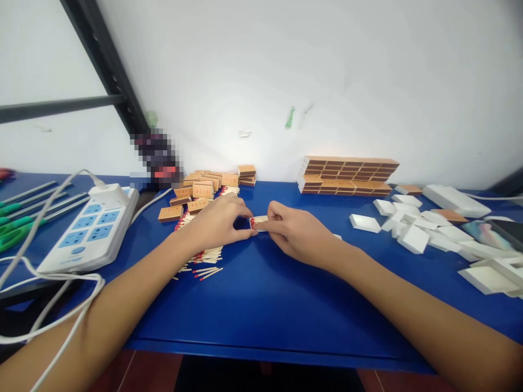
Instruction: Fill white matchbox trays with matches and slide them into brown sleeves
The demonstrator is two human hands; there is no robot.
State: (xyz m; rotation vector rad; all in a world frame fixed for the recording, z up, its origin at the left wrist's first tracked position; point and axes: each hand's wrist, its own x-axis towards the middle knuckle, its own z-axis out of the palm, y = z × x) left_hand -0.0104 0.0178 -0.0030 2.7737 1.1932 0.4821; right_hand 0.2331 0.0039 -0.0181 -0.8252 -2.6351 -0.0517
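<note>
A small white matchbox tray (256, 223) filled with red-tipped matches is between my two hands in the middle of the table. My left hand (220, 222) curves round to the tray's left end, with thumb and fingertips closed on it. From the other side, my right hand (296, 234) grips the tray's right part, its index finger lying across the matches. Under and beside my left hand lies a heap of loose matches (212, 254), several of them spread toward the front. Behind that hand are orange-brown matchbox covers (203, 189) in a loose pile.
Stacked matchboxes (347, 175) stand against the wall at the back right. Empty white trays (414, 238) are scattered at the right, near a phone (504, 233). At the left are a power strip (92, 228), white cables (87, 305) and green-handled tools (18, 231).
</note>
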